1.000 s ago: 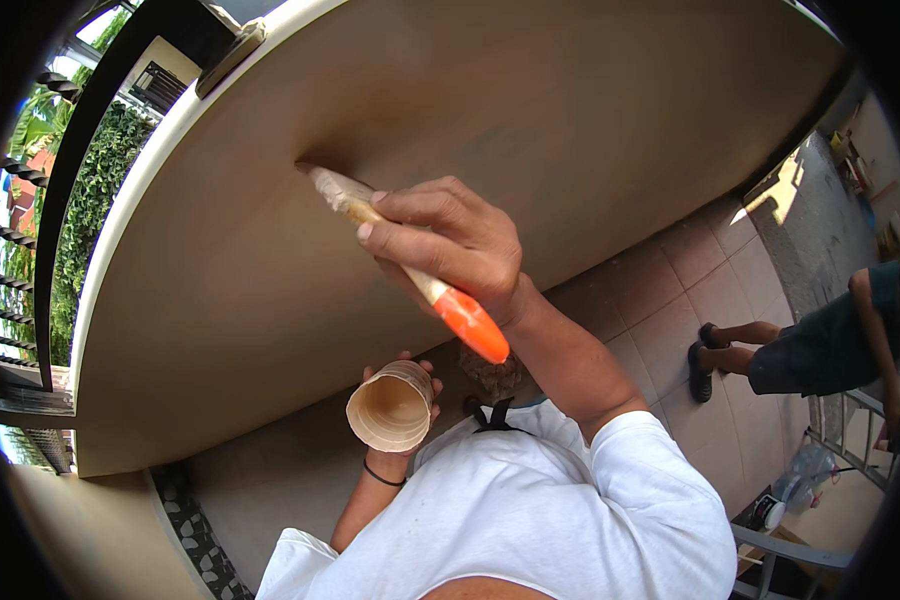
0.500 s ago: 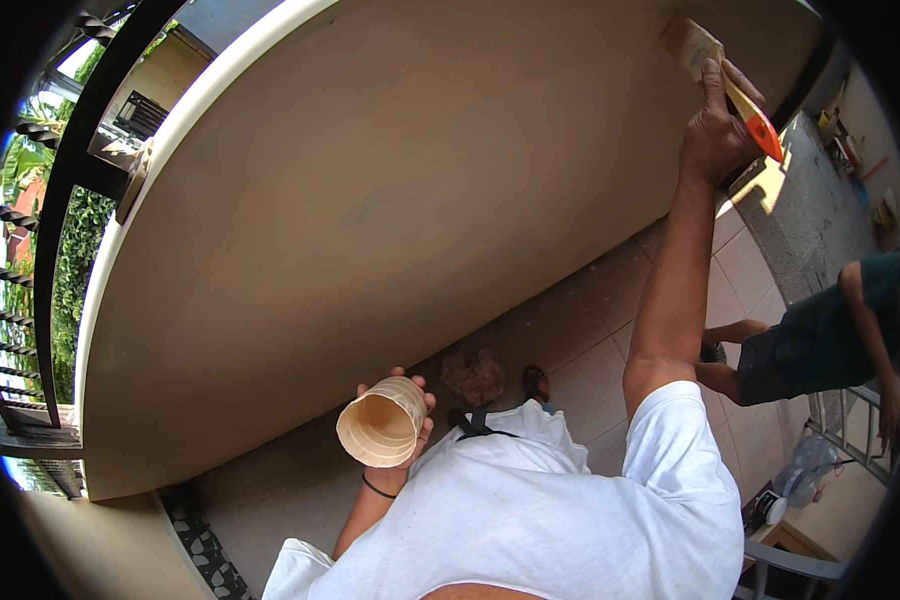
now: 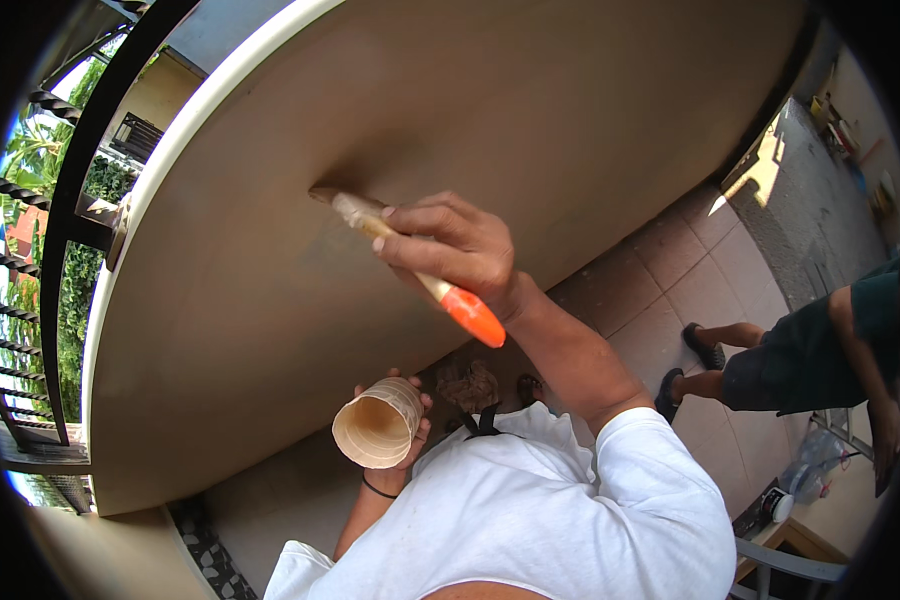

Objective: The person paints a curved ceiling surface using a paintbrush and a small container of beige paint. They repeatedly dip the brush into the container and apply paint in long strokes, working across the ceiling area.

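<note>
My right hand is closed round a paintbrush with a pale handle tipped in orange. The brush's bristles press on the brown wall, left of its middle. Low in front of my body, my left hand grips a cream-coloured cup from behind and beneath. The cup is tilted so its opening faces me, and its inside looks pale with some tan at the bottom. A dark band circles my left wrist.
A person in dark shorts stands at the right on the tiled floor. Behind them are a metal ladder and clear plastic bottles. A black metal railing runs along the left. A crumpled cloth lies at the wall's foot.
My right hand has swept the brush from the wall's upper right to left of its middle, bending the arm. The cup has stayed nearly in place. The other person's feet now show.
</note>
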The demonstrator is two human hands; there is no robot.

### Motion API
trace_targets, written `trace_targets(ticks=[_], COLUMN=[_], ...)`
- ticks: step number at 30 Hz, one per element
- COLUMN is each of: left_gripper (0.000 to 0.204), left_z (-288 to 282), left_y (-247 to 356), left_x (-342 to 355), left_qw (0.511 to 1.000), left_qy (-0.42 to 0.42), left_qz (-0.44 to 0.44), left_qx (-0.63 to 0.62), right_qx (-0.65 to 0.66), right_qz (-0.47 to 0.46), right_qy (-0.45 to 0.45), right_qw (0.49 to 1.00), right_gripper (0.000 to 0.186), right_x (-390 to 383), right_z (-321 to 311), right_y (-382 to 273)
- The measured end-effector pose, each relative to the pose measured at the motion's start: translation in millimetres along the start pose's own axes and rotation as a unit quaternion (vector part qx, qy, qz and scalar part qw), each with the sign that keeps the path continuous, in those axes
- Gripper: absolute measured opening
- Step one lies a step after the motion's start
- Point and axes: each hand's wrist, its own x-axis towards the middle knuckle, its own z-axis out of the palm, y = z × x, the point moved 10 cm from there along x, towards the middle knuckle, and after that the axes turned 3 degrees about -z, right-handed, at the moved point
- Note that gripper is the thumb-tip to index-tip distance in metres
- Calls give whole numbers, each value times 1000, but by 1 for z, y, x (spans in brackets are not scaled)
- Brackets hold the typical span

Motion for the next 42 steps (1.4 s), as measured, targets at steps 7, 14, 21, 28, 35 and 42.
trace_targets(ticks=[7, 14, 21, 28, 35, 42], left_gripper=[66, 65, 67, 67, 66, 67], left_z=[5, 5, 5, 6, -2, -4], left_y=[-7, -4, -6, -7, -10, -13], left_x=[6, 11, 23, 25, 9, 7], left_qw=[1000, 1000, 1000, 999, 1000, 999], left_qy=[-17, 8, 10, -19, -14, -21], left_qz=[-13, 5, -6, -36, -23, -26], left_qx=[10, 13, 13, 18, 5, -4], right_qx=[-36, -202, -171, 30, -177, -267], right_qz=[170, 99, -38, 116, 43, -98], right_qy=[266, 366, 59, 136, 318, 123], right_qw=[948, 903, 983, 983, 930, 951], right_gripper=[17, 12, 36, 20, 14, 30], right_x=[19, 9, 9, 35, 58, 53], right_z=[-219, -285, -57, -131, -258, -91], right_y=[150, 153, 15, 94, 120, 39])
